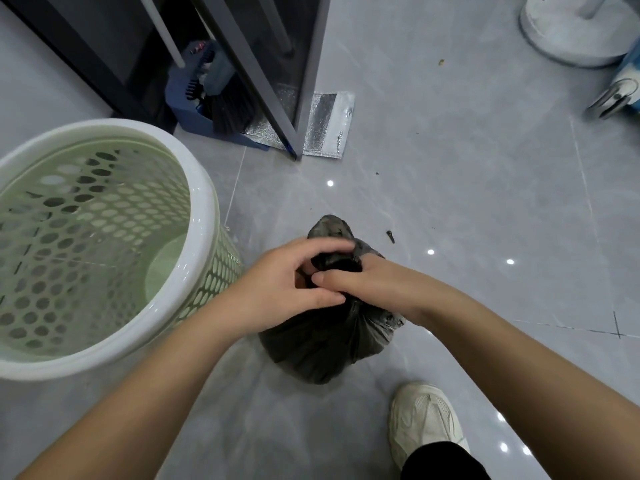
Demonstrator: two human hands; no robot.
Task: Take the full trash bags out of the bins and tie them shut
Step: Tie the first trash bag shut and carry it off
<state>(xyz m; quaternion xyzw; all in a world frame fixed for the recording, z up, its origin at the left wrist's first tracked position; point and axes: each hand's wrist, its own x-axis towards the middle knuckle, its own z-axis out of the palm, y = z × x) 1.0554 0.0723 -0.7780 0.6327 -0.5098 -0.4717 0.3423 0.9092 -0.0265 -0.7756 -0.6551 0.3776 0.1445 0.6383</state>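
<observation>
A full black trash bag [322,344] stands on the grey tiled floor in the middle of the head view, its neck gathered into a twisted bunch at the top. My left hand [287,282] grips the gathered neck from the left, fingers curled over it. My right hand [360,282] holds the same bunch from the right, its fingers wrapped around the plastic. A loose end of the bag pokes up beyond my hands. To the left stands a pale green perforated bin [204,216] with a white rim and no bag in it.
A blue dustpan with a black brush [211,98] leans by a dark metal door frame [277,109]. A silver foil pouch [329,126] lies behind it. A white round stand base [575,29] is at top right. My white shoe [422,420] is near the bag. Small debris dots the floor.
</observation>
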